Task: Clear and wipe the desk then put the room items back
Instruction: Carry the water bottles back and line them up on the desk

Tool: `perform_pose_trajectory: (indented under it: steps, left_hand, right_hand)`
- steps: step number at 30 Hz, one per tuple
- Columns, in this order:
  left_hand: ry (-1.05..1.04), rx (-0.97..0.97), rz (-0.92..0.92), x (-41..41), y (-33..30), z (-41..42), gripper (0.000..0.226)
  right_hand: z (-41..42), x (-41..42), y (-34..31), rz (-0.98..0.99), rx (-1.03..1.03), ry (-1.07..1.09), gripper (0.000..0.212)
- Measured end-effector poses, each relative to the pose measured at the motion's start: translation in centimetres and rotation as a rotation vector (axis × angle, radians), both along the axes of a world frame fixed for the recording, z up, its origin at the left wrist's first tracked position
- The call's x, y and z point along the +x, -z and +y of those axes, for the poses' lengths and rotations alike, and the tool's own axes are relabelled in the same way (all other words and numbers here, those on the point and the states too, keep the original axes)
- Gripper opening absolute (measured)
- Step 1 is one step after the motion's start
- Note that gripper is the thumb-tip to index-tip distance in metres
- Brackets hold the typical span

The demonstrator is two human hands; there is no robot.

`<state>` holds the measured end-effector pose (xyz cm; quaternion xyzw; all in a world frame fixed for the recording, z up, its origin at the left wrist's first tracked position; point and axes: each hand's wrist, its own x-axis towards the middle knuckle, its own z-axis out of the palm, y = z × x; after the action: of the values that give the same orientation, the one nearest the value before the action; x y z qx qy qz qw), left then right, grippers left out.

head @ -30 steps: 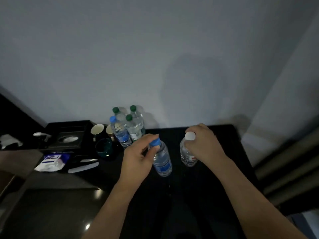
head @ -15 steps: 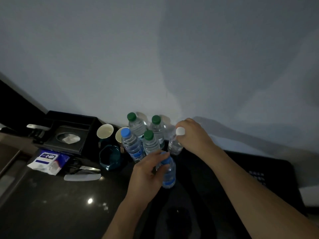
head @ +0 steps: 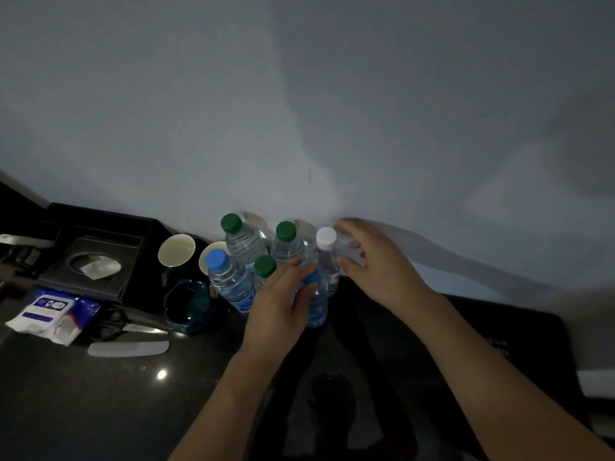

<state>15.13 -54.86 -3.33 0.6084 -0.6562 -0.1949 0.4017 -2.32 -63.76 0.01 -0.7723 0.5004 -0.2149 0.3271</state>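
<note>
Since half a second earlier, I noted that the right hand (head: 376, 264) had let go of the white-capped bottle (head: 326, 257); its fingers were spread and relaxed just right of that bottle, grasping nothing, whether touching it I could not tell. That bottle stood upright on the dark desk (head: 100, 394), close to the wall (head: 299, 111). The left hand (head: 279, 307) remained curled round the blue-capped bottle (head: 316, 304), thumb and fingers near its cap, the bottle upright just in front of the white-capped bottle and apparently on the desk surface; contact at the base was hidden.

Left of the white-capped bottle I recorded a tight cluster: three green-capped bottles (head: 241, 237) and a second blue-capped bottle (head: 229, 281), all upright. Further left of the white-capped bottle stood two paper cups (head: 176, 249), open mouths upward, and a dark teal dish (head: 186, 306) in front of them. Well left of the white-capped bottle sat a black tissue box (head: 96, 261) with tissue showing in its round opening. In front of that box lay a wet-wipe packet (head: 50, 311), scissors (head: 133, 326) and a pale comb (head: 128, 348) flat on the desk. Lighting was dim; labels were unreadable.
</note>
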Motion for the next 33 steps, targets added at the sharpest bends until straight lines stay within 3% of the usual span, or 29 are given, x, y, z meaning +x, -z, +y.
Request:
perform_pose_trajectory:
  steps: [7, 13, 24, 33]
  left_hand:
    - [-0.011, 0.04, -0.1, -0.2, -3.3, 2.1, 0.04]
    - [-0.182, -0.066, -0.165, 0.7, -9.0, 12.1, 0.038]
    - [-0.705, -0.128, -0.354, 7.4, -15.3, 38.1, 0.043]
    - [-1.178, -0.077, -0.324, 16.9, -16.3, 58.2, 0.039]
  right_hand:
    - [7.0, -2.6, -3.2, 0.087, -0.061, 0.098, 0.053]
    - [16.4, -2.2, -8.4, 0.0, -0.176, 0.045, 0.054]
    - [34.8, 7.9, -13.4, -0.107, -0.249, -0.365, 0.056]
    - [48.8, 22.6, -15.2, -0.178, -0.155, -0.717, 0.055]
